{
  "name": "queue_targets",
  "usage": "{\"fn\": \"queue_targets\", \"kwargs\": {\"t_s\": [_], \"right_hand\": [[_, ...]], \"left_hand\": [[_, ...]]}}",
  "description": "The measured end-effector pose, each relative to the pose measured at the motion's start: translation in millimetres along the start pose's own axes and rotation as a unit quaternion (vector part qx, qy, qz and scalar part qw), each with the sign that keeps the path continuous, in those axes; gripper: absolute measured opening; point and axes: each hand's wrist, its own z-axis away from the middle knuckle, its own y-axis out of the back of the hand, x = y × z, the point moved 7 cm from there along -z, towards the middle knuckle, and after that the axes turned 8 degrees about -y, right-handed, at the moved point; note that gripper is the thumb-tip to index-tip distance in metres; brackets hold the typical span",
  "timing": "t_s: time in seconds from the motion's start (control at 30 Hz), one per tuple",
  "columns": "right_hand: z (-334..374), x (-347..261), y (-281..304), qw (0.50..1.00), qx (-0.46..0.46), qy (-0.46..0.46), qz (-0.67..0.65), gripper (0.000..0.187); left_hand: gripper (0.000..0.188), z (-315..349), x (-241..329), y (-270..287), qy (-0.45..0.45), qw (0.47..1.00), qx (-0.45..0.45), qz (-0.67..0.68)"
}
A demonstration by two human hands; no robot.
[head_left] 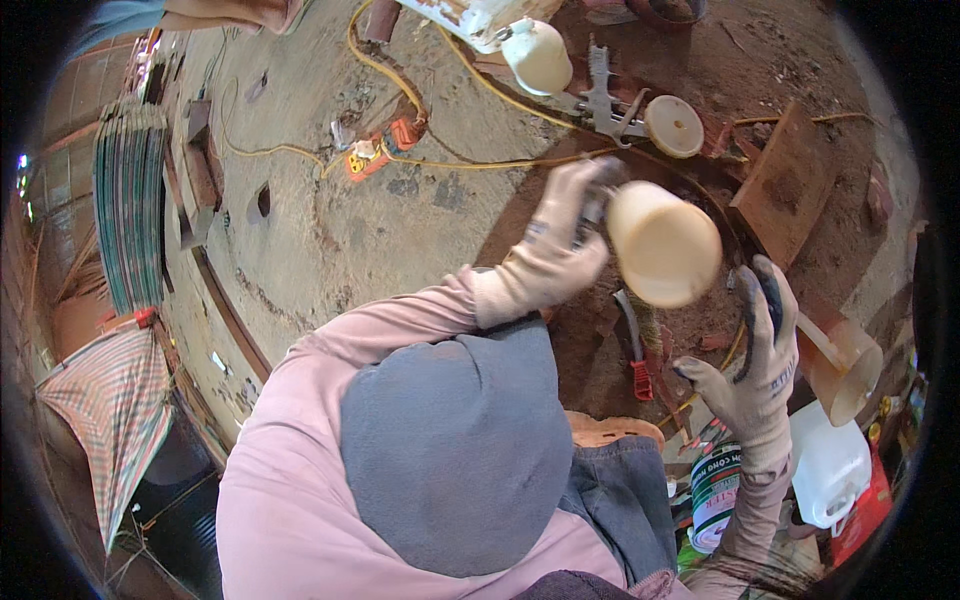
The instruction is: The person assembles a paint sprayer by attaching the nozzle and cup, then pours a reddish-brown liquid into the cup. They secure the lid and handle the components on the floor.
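Fingers of the gloved left hand (560, 245) are curled round the neck of a cream plastic cup (663, 243), its long axis pointing rightward; the right hand (752, 370), fingers spread and empty, waits just below-right of the cup.

The cup (664, 243) sits between the hands, with the left hand (560, 240) touching its left side and the right hand (752, 370) near and to the right, apart from it. Far behind the cup, a spray gun (604, 95) lies on the floor (420, 215), a round lid (674, 126) just right of it. A jug (828, 462) stands right of the right hand, a can (714, 492) near below it
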Motion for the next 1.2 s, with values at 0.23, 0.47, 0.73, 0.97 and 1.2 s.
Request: {"fn": "queue_targets", "kwargs": {"t_s": [0.23,0.47,0.73,0.97,1.2], "right_hand": [[37,41,-31,0.991,-0.086,-0.1,0.005,0.083],[68,51,-75,0.978,-0.164,-0.13,-0.003,0.074],[73,55,-91,0.974,-0.193,-0.117,0.026,0.061],[46,52,-83,0.977,-0.185,-0.103,0.035,0.041],[-30,36,-80,0.961,-0.02,-0.122,-0.246,0.025]], "left_hand": [[0.079,88,-79,111,0.16,0.96,0.23,-0.001],[0.085,147,-60,161,0.069,0.92,0.229,-0.311],[0.076,97,-42,146,0.0,0.933,0.126,-0.336],[0.058,45,-80,120,0.071,0.99,-0.067,-0.097],[0.034,17,-73,65,0.319,0.838,-0.069,0.437]]}}
